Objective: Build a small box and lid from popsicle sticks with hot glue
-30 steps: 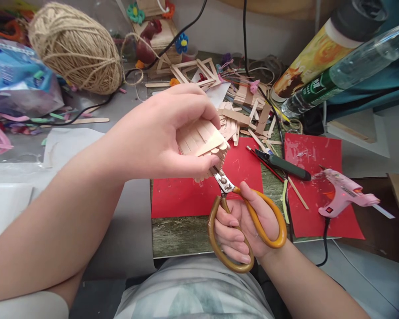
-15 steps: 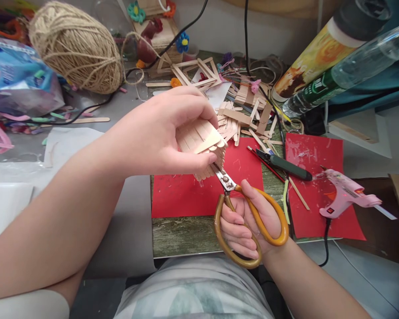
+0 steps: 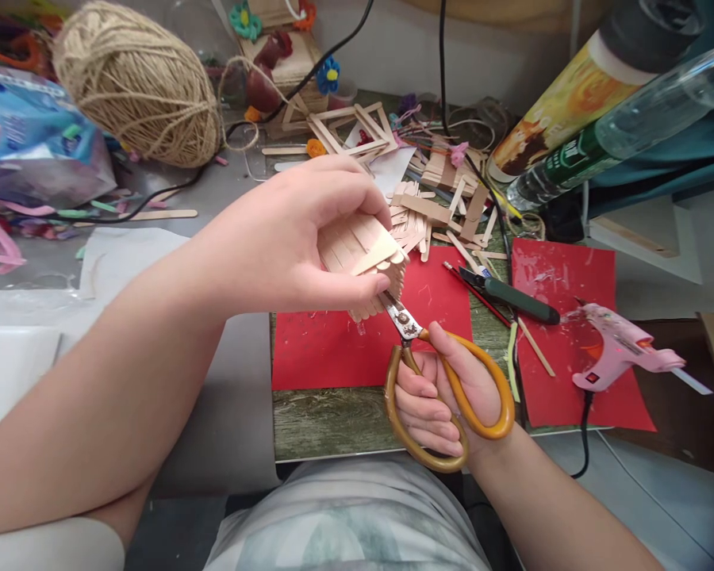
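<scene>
My left hand (image 3: 297,238) grips a small piece made of glued popsicle sticks (image 3: 366,258), held above a red paper sheet (image 3: 333,349). My right hand (image 3: 446,396) is closed through the yellow handles of a pair of scissors (image 3: 446,388). The scissor blades point up and left, and their tips disappear under the lower edge of the stick piece. Whether the blades are biting a stick is hidden by my left fingers.
A pink glue gun (image 3: 622,353) lies on a second red sheet (image 3: 565,277) at right, beside a green-handled tool (image 3: 512,297). Loose sticks (image 3: 434,202) pile up behind. A twine ball (image 3: 134,83), a blue bag (image 3: 32,147) and two bottles (image 3: 607,103) ring the work area.
The scissor handles have closed together a little and my right hand has shifted slightly right. My left hand and the stick piece stay almost still.
</scene>
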A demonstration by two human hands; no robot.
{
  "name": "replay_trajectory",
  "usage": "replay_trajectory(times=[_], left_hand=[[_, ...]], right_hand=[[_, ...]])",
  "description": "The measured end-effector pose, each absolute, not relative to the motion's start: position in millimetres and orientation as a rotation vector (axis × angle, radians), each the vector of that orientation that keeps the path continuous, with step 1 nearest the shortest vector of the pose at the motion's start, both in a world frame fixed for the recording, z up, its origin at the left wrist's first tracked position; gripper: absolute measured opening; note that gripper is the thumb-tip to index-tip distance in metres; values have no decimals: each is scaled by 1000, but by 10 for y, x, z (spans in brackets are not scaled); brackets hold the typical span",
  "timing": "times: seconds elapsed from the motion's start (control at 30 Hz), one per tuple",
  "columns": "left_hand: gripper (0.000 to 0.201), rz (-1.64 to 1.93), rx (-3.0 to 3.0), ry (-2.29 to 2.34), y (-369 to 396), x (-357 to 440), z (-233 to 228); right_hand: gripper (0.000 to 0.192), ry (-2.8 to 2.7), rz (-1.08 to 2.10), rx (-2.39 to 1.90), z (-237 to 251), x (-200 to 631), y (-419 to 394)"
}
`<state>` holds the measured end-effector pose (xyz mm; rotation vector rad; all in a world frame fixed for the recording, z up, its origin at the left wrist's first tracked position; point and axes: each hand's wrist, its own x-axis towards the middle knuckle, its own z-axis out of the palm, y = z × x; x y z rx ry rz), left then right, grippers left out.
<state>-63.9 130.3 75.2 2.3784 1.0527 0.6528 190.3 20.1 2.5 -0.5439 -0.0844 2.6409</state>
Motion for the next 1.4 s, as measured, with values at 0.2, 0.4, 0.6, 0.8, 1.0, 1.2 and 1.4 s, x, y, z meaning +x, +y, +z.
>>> replay_trajectory(times=[0.2,0.4,0.6,0.8,1.0,1.2,1.4], left_hand=[[34,687,2330,1084,1305,-647,736],[33,676,2343,1075,1316,-656,743],[37,665,2358,1023,1323,-659,750],[37,641,2289,1045,1324,-656,761],[36,644,2296,1012,1333,-694,761],[36,618,2343,1019,1333,-714,778],[37,631,2287,1047,1320,-734,794]], right_hand=[[69,-60,2628,-512,36,1877,206],[72,1,2644,-491,53,1889,225],[61,-4,2657,-475,41,1905,234],[50,7,2655,-471,12,1927,230],[50,4,2681,-514,0,1960,235],[48,-32,2698,-575,-14,1972,234],[45,-183,2692,-745,8,1974,263]])
